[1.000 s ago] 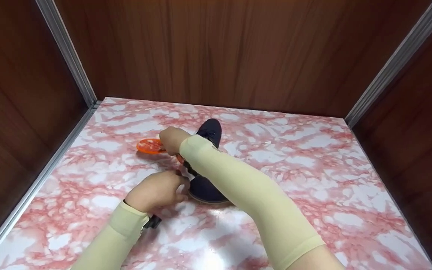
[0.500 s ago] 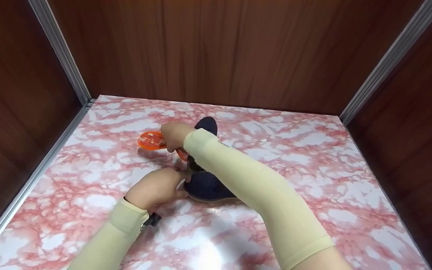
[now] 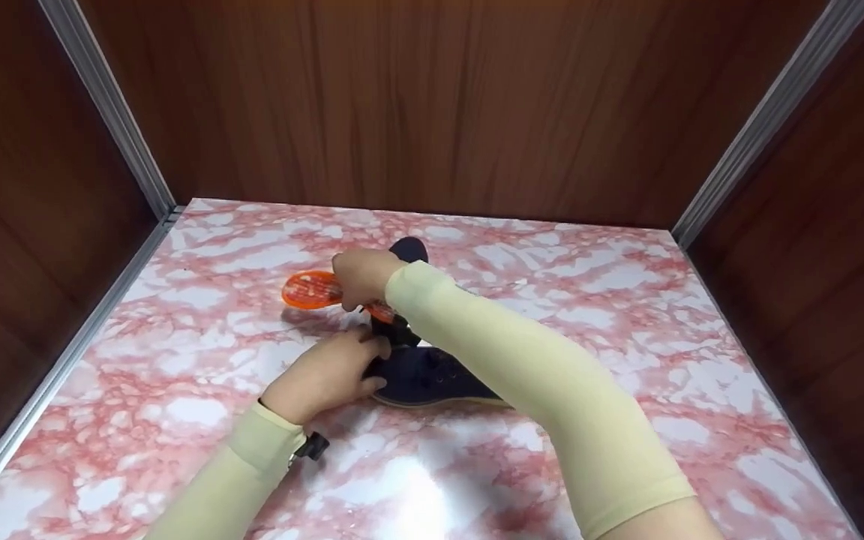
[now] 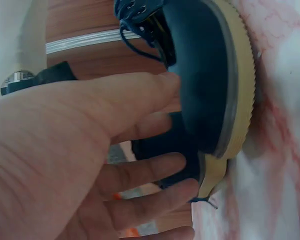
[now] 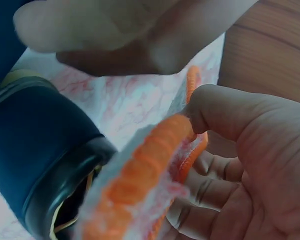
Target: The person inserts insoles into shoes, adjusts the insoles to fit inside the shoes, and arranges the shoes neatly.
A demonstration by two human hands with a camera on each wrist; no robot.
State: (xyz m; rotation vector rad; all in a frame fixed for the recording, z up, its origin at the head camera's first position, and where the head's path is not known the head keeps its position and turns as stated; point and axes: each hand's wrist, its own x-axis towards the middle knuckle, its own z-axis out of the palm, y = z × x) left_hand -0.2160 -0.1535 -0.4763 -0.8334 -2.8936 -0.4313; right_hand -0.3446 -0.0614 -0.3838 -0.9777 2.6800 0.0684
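White glare pools on the tabletop [image 3: 627, 285] at six o'clock in the head view, against a dark panel [image 3: 402, 112] at twelve. The right wrist view is dimmer, its orange-edged piece [image 5: 140, 167] blurring toward seven; the left wrist view looks hazy.

My left hand [image 3: 319, 377] and right hand [image 3: 364, 276] are bare, and on my arms I wear two smooth, close-fitting, pale yellow-green fabric sleeves, a left sleeve [image 3: 226, 480] and a right sleeve [image 3: 544, 390]. Each has a slightly greyer band at the cuff; the right one finishes in a thin, plain hem that crosses my arm. At my left wrist sits a small, black, boxy device [image 3: 315, 447]. My left wrist view also shows a round silvery fitting [image 4: 19, 76] beside a dark block [image 4: 42, 78].
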